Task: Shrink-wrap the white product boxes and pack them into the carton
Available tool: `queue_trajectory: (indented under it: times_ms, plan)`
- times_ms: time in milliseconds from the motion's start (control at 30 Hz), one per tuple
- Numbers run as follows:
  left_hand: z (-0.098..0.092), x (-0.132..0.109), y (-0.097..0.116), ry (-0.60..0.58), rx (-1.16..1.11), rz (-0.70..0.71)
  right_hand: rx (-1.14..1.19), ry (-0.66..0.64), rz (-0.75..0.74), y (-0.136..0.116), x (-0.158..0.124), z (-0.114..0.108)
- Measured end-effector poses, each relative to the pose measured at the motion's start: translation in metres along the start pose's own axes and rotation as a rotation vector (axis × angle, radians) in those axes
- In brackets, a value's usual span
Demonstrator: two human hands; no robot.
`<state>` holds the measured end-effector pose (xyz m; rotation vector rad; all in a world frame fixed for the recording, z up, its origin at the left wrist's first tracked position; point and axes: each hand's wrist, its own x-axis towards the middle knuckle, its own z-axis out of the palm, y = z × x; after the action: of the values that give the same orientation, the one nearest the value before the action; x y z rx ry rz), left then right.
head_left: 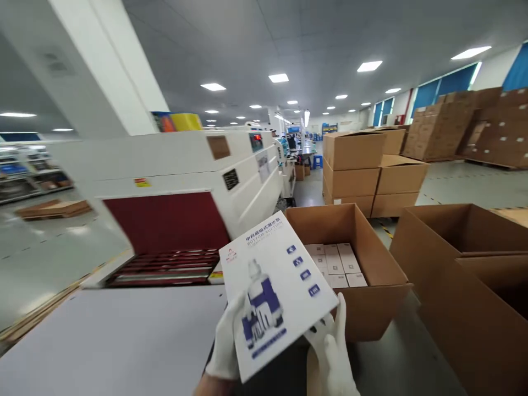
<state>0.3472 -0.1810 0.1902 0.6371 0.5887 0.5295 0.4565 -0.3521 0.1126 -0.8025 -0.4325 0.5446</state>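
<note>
A white printed box (284,275) with a blue pump picture on its front is tilted in the middle of the head view. My left hand (226,341), in a white glove, grips it along the lower left side. My right hand (332,346), also gloved, holds the lower right corner, with some of its fingers hidden behind the box. Just beyond lies an open cardboard carton (371,308) with several small white boxes (336,261) packed inside, partly covered by the box I hold.
To the left stands a white machine (173,159) with a dark red curtain (169,223) over slatted rollers. A pale tabletop (115,335) extends before it. More open cartons (449,286) are at the right, and stacked cartons (355,170) stand further back.
</note>
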Motion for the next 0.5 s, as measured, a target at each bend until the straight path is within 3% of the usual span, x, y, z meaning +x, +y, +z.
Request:
queue_trajectory:
  times_ms: [100,233,300,367,500]
  plan:
    - [0.053,0.096,0.014,0.003,0.079,-0.013,-0.225,0.058,-0.072,-0.04,0.058,-0.053]
    - [0.109,0.242,-0.005,-0.081,0.187,-0.114,-0.94,0.375,-0.338,-0.096,0.146,-0.162]
    - [0.127,0.313,-0.029,-0.122,0.231,-0.139,-1.327,0.509,-0.502,-0.113,0.182,-0.216]
    - [0.138,0.378,-0.061,-0.154,0.242,-0.203,-1.605,0.587,-0.541,-0.12,0.207,-0.257]
    - [0.14,0.486,-0.141,-0.242,0.231,-0.442,-1.79,0.561,-0.233,-0.112,0.222,-0.296]
